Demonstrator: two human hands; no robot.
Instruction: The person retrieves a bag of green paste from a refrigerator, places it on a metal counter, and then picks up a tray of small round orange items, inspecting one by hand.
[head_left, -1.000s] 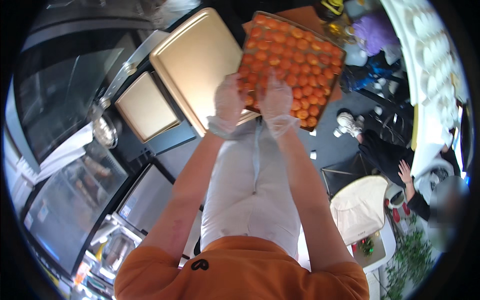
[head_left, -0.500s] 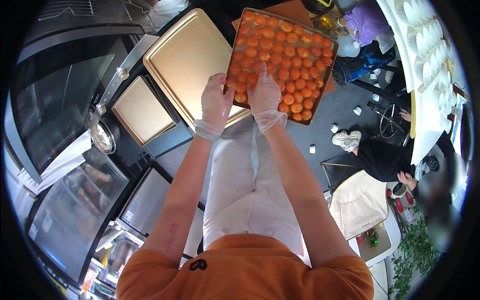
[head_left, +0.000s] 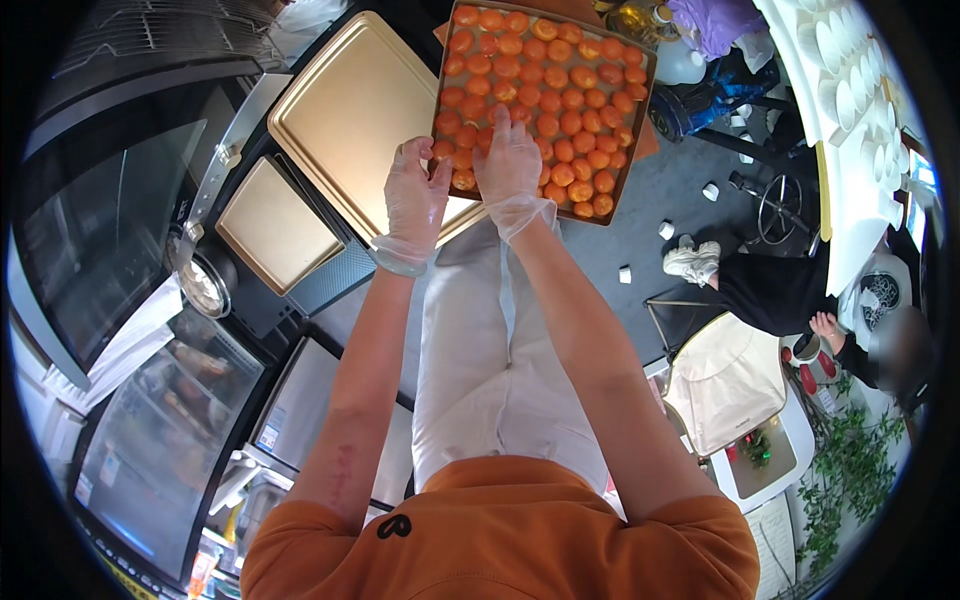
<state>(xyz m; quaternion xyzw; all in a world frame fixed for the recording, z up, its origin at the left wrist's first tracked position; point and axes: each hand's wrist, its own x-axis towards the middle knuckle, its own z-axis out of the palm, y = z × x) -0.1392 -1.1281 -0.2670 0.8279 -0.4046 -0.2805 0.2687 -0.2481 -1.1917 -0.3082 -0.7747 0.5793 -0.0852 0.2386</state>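
A shallow baking tray [head_left: 617, 190] is filled with rows of round orange balls that look like salted egg yolks [head_left: 570, 122]. Both my hands wear clear plastic gloves. My right hand [head_left: 510, 172] reaches over the tray's near left part, fingers stretched forward among the yolks and thumb apart. By the tray's left edge is my left hand [head_left: 412, 200], its fingers bent and its thumb held away from them. I see nothing between them. The yolks under my right fingertips are partly hidden.
An unfilled gold baking tray [head_left: 350, 110] lies left of the yolks, with a smaller tray [head_left: 277, 225] beside it. A metal bowl [head_left: 205, 285] stands farther left. White cups [head_left: 850, 90] fill a white counter at right. A person in black [head_left: 775, 290] sits below it.
The whole view has shifted slightly, so the tray and my hands appear farther up and left. More fingers of my right hand now stretch forward. The other person's hand has moved a little.
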